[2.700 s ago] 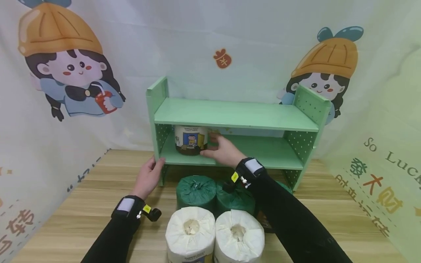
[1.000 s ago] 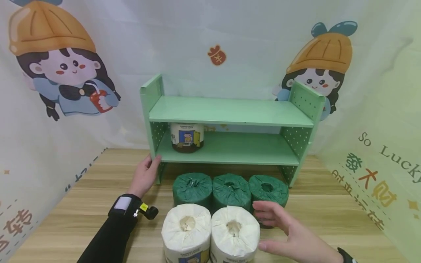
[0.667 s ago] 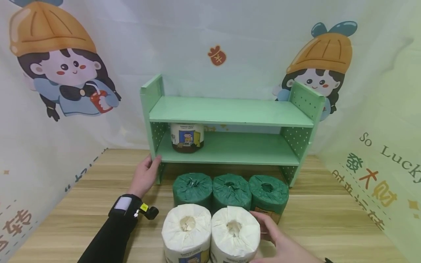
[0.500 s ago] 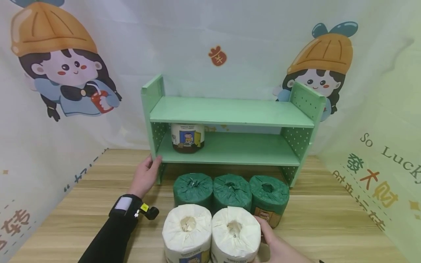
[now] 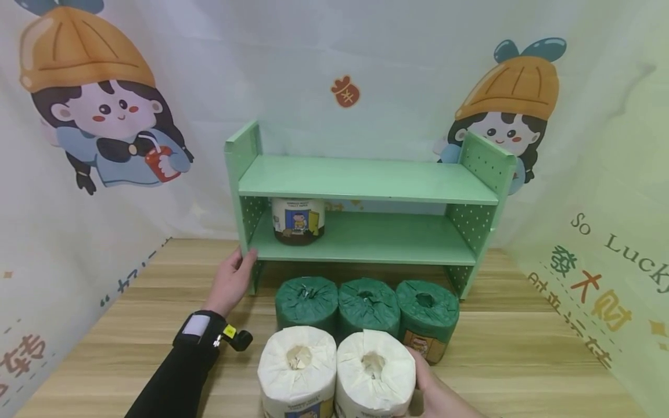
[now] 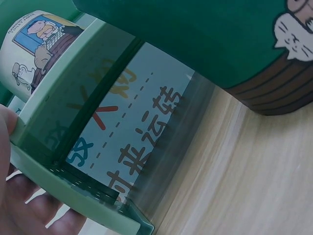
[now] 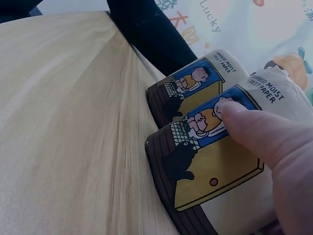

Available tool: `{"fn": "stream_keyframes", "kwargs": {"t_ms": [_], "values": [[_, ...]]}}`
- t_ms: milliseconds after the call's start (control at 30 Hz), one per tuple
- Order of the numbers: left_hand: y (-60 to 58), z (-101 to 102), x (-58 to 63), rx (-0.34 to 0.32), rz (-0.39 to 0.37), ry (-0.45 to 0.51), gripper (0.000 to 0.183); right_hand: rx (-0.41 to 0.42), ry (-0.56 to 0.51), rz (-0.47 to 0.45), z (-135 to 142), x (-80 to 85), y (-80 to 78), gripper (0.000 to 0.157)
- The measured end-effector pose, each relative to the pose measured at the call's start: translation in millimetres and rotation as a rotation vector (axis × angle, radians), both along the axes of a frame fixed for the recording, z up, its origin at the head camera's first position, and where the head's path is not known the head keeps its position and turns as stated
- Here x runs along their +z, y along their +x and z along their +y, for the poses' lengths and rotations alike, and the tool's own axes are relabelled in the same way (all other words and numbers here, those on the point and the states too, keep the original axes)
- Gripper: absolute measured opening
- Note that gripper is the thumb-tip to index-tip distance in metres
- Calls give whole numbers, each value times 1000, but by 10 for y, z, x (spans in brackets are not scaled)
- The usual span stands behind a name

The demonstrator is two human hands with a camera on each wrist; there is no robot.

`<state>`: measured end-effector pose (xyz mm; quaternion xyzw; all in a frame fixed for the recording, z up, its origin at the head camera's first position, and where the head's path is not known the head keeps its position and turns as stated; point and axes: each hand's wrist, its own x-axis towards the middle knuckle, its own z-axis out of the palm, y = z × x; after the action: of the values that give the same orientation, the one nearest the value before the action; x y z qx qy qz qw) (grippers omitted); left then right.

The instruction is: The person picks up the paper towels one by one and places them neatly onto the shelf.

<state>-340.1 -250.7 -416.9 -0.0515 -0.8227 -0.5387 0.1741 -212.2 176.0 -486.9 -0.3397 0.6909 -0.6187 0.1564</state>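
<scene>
My left hand (image 5: 230,283) grips the front edge of the left side panel of a green two-tier shelf (image 5: 366,177). In the left wrist view its fingers (image 6: 44,205) curl behind that panel. My right hand (image 5: 441,395) holds the right-hand white toilet paper roll (image 5: 394,377) at its right side. The thumb (image 7: 259,129) presses on the printed label in the right wrist view, while the other fingers are hidden. Another white toilet roll (image 5: 274,374) stands beside it on the left. One more printed toilet roll (image 5: 299,220) sits at the left end of the lower tier.
Between the white rolls and the shelf stand a row of green-wrapped toilet rolls: left (image 5: 307,305), middle (image 5: 369,307) and right (image 5: 431,316). Everything rests on a wooden table (image 5: 522,348). A cartoon-printed cloth (image 5: 292,69) hangs behind and at both sides.
My right hand has let go of the roll on the lower tier, come back down toward the front, and taken hold of the right white roll. My left hand stays on the shelf.
</scene>
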Motion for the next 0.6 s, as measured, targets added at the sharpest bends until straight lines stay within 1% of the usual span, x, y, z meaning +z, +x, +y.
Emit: {"fn": "stream_keyframes", "kwargs": {"t_ms": [33, 67, 133, 200, 233, 300, 367, 433, 500, 533, 600], "values": [[-1, -2, -2, -1, 2, 0, 54, -17, 9, -8, -13, 53, 38, 88], [-1, -4, -4, -1, 3, 0, 54, -15, 42, 47, -14, 161, 138, 103], [1, -3, -1, -1, 5, -2, 54, -19, 39, -14, -50, 310, 228, 104], [6, -3, 6, 0, 4, -5, 54, -47, 72, -17, -78, 436, 298, 104], [9, -1, 9, 0, 2, -7, 54, -60, 98, 40, -78, 461, 312, 102], [17, 0, 13, 4, -3, -10, 55, -70, 131, 123, -65, 477, 317, 98], [21, 1, 13, 3, -6, -10, 56, -93, 157, 264, -42, 461, 304, 92], [21, 0, 12, 3, -10, -7, 56, -94, 159, 369, -16, 439, 291, 87], [19, -2, 12, 6, -10, -5, 56, -76, 139, 370, 0, 441, 290, 85], [19, -3, 11, 4, -9, -4, 56, -63, 125, 349, 7, 443, 293, 83], [16, -6, 10, 5, -8, -5, 56, -24, 85, 251, 14, 449, 303, 80]]}}
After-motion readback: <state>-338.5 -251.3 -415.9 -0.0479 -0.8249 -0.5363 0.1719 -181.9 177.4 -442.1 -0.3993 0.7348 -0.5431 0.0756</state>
